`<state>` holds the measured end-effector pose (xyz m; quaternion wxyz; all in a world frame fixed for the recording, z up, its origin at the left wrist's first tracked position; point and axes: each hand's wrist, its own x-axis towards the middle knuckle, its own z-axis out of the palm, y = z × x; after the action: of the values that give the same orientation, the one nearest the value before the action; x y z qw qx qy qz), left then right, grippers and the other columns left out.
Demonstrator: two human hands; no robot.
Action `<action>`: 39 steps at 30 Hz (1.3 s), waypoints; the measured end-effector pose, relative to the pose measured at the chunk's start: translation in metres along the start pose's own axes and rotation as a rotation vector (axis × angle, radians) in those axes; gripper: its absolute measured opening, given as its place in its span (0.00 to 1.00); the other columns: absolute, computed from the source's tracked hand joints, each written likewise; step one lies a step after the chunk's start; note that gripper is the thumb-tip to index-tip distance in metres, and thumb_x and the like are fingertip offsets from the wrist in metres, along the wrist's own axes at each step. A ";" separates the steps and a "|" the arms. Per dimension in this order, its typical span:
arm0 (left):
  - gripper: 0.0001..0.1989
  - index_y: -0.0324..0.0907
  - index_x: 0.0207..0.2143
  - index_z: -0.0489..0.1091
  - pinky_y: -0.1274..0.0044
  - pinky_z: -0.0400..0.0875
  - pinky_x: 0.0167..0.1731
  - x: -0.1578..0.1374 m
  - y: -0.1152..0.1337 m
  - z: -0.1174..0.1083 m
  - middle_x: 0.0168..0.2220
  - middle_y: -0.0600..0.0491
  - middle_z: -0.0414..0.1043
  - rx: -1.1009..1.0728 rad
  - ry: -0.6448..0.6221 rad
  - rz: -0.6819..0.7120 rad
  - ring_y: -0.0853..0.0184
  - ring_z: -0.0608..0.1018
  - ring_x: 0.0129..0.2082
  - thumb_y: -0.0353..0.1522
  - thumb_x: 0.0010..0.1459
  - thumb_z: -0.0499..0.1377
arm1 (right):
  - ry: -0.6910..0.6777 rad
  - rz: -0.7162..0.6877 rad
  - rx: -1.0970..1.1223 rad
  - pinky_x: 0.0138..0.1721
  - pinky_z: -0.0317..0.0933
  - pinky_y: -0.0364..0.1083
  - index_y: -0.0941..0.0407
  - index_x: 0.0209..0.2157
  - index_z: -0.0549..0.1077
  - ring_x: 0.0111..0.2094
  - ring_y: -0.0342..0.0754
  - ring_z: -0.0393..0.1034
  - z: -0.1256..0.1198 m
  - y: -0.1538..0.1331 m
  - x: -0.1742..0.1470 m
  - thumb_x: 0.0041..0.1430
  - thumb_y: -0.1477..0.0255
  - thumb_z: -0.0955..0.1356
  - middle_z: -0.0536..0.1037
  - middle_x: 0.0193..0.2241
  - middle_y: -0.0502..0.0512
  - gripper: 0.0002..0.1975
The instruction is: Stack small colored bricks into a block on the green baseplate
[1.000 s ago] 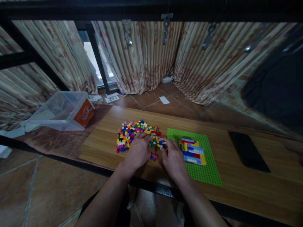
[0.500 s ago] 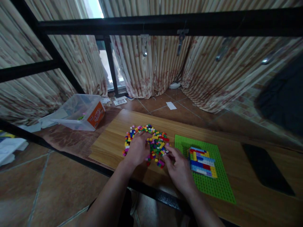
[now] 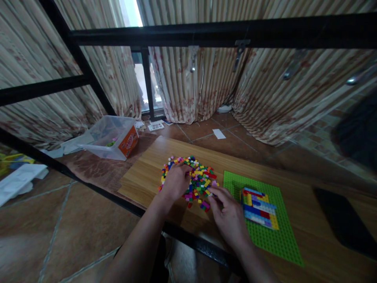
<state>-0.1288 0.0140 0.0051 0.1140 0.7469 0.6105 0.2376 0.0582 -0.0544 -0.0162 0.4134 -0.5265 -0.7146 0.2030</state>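
Observation:
A heap of small, many-coloured toy building bricks (image 3: 203,177) lies on the wooden tabletop. Over its left side is my left hand (image 3: 177,181), fingers curled down among the bricks; the fingertips are partly hidden, and what they grip cannot be made out. At the heap's right edge, the thumb and forefinger of my right hand (image 3: 225,208) pinch a small whitish brick (image 3: 210,194). To the right of that hand lies a green studded baseplate (image 3: 287,224), bearing a low block of joined bricks (image 3: 259,207) in blue, red, yellow and white.
A clear plastic bin (image 3: 101,151) with an orange label stands past the table's left end, a few bricks inside. A dark flat object (image 3: 343,220) lies at the right of the tabletop (image 3: 144,165). Black metal bars (image 3: 188,33) cross above, before striped curtains (image 3: 179,86).
The whole view has shifted, so everything appears slightly farther right. Both hands stay at the heap, the left still among the bricks and the right still at its edge.

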 end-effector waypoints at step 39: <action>0.19 0.35 0.32 0.74 0.81 0.69 0.22 -0.007 0.054 0.010 0.23 0.54 0.72 -1.270 -0.585 -0.318 0.74 0.72 0.21 0.42 0.45 0.70 | 0.144 0.272 0.622 0.37 0.70 0.48 0.53 0.34 0.79 0.32 0.47 0.75 -0.023 -0.010 0.011 0.54 0.66 0.71 0.81 0.31 0.52 0.07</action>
<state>-0.0781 -0.0037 0.0200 0.7189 0.4714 0.4002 0.3176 0.0699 -0.0513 0.0084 0.5727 -0.4787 -0.5109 0.4265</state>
